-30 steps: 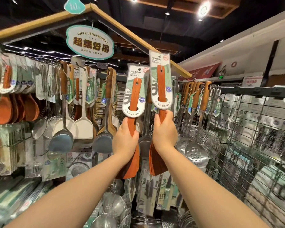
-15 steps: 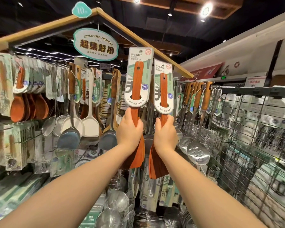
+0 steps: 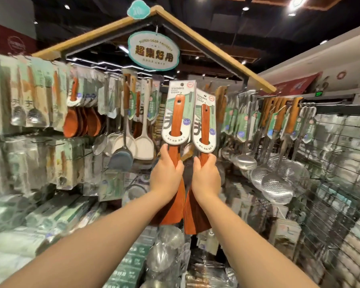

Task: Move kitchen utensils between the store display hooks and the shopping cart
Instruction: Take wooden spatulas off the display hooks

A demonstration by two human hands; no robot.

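Observation:
Two wooden spatulas with white-and-green card sleeves are held upright in front of the display rack. My left hand (image 3: 166, 175) grips the handle of the left wooden spatula (image 3: 176, 119), just under its card. My right hand (image 3: 206, 177) grips the right wooden spatula (image 3: 204, 123) the same way. The two cards almost touch, the left one a little higher. Both blades hang down behind my wrists. No shopping cart is in view.
Hooks behind carry white turners (image 3: 144, 142), wooden spoons (image 3: 82, 123), steel ladles (image 3: 246, 161) and mesh skimmers (image 3: 276, 188). A wire grid panel (image 3: 330, 173) stands at the right. Boxed goods fill shelves at the left and below. An oval sign (image 3: 153, 50) hangs overhead.
The left spatula has risen to stand beside the right one, and the two have come closer together. The view has swung left and the rack looks nearer.

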